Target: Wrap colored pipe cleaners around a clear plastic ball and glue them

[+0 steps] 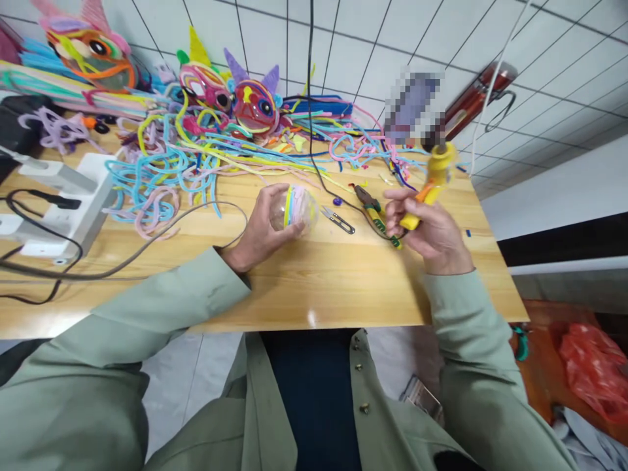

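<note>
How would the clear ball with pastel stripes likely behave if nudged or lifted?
The clear ball would probably roll if nudged, given its rounded outline. It looks light for its size, since the see-through wall suggests a hollow shell. Its smooth, bare side might slip in the left hand.

Table [314,281]: power strip [86,216] at left end; pipe cleaners [161,170] along back, three figures [255,108] among them, rear left to centre. Ball [297,208] in left hand [267,229], left of snips [338,220]; pliers [371,206] right of snips. Glue gun [429,186] in right hand [432,232].
</note>
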Demonstrator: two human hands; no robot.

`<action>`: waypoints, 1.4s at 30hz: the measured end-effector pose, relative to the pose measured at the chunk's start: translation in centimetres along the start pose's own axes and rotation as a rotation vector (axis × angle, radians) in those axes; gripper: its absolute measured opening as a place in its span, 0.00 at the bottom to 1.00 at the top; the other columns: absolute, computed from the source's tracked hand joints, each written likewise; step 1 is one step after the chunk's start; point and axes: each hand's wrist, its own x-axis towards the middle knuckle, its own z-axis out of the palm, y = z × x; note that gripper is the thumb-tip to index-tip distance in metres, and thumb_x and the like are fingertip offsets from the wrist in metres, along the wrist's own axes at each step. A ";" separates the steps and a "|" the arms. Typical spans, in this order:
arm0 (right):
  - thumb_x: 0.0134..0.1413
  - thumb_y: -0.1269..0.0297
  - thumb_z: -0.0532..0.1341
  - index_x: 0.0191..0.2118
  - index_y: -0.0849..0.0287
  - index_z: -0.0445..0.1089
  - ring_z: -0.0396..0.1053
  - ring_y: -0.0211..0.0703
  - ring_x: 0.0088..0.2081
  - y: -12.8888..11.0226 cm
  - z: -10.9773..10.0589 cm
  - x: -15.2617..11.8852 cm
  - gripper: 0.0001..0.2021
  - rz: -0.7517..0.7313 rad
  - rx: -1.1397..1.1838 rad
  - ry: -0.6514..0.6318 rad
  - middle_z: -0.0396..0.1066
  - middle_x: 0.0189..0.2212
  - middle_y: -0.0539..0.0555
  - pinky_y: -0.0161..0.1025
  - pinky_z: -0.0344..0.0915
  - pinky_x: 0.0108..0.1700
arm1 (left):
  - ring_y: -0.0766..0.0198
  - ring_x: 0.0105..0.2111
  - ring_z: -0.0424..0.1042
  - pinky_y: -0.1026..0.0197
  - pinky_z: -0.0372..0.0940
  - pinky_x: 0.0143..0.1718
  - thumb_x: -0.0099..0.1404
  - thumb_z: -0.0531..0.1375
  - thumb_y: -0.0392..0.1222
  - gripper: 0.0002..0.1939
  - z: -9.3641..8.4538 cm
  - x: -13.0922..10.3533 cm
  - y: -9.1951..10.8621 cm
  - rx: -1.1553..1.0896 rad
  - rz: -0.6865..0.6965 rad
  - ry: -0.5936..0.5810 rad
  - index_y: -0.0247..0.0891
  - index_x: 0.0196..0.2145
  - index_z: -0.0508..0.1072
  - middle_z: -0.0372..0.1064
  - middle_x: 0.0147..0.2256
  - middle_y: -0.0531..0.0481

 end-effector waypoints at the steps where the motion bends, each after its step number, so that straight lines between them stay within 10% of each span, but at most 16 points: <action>1: 0.46 0.51 0.79 0.47 0.55 0.81 0.68 0.39 0.26 0.0 0.9 0.2 0.23 0.039 0.011 -0.086 0.72 0.27 0.47 0.38 0.66 0.26 | 0.43 0.66 0.71 0.33 0.69 0.71 0.67 0.66 0.77 0.41 0.0 0.0 0.0 0.001 -0.007 0.008 0.50 0.66 0.64 0.69 0.64 0.40; 9: 0.54 0.42 0.78 0.49 0.57 0.81 0.67 0.39 0.28 2.8 3.9 2.4 0.26 0.003 0.064 -0.548 0.68 0.26 0.46 0.39 0.71 0.31 | 0.43 0.66 0.72 0.38 0.70 0.70 0.66 0.67 0.77 0.46 0.3 0.2 0.0 0.015 -0.021 0.076 0.44 0.67 0.64 0.70 0.64 0.38; 17: 0.58 0.45 0.77 0.55 0.52 0.80 0.80 0.45 0.40 5.1 3.8 1.8 0.25 -0.075 -0.098 -0.396 0.83 0.55 0.59 0.44 0.77 0.43 | 0.43 0.69 0.69 0.37 0.66 0.73 0.68 0.66 0.75 0.44 -0.2 0.0 0.3 0.059 -0.049 0.021 0.46 0.68 0.61 0.67 0.66 0.38; 42: 0.64 0.49 0.72 0.56 0.53 0.83 0.79 0.51 0.53 5.2 3.6 1.9 0.20 -0.039 -0.237 -0.446 0.83 0.56 0.57 0.47 0.75 0.53 | 0.43 0.67 0.68 0.38 0.66 0.71 0.69 0.69 0.69 0.43 -0.6 -0.5 -0.5 0.078 0.014 -0.002 0.48 0.71 0.61 0.65 0.66 0.40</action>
